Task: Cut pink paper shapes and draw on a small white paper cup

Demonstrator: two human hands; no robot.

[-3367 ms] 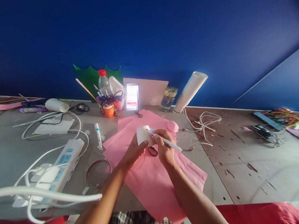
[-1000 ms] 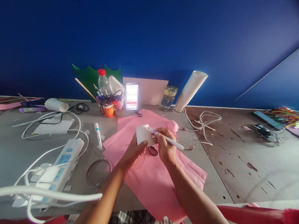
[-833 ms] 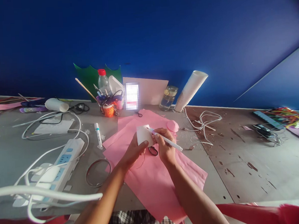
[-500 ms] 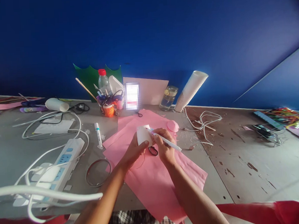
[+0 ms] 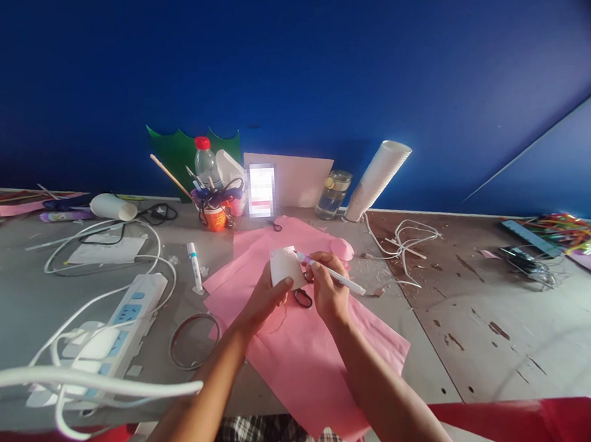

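Between thumb and fingers, my left hand (image 5: 268, 294) grips a small white card (image 5: 285, 267) above the pink paper (image 5: 308, 353). My right hand (image 5: 330, 287) is closed around a white marker (image 5: 342, 280), its tip pointing left at the card's upper right edge. Whether the tip touches the card I cannot tell. Scissors (image 5: 303, 298) with dark handles lie on the pink paper between the two hands, partly hidden. A round pink paper piece (image 5: 342, 249) sits just beyond my right hand.
A white power strip (image 5: 127, 331) with looped cables is at left, near a second marker (image 5: 195, 267) and a tape ring (image 5: 195, 340). Along the back stand an orange cup of tools (image 5: 215, 219), a blurred bright screen (image 5: 261, 190), a glass jar (image 5: 333, 195) and stacked paper cups (image 5: 378, 179).
My right hand has shifted slightly right with the marker, whose tip has moved right along the card's top. My left hand and the card have stayed nearly still.
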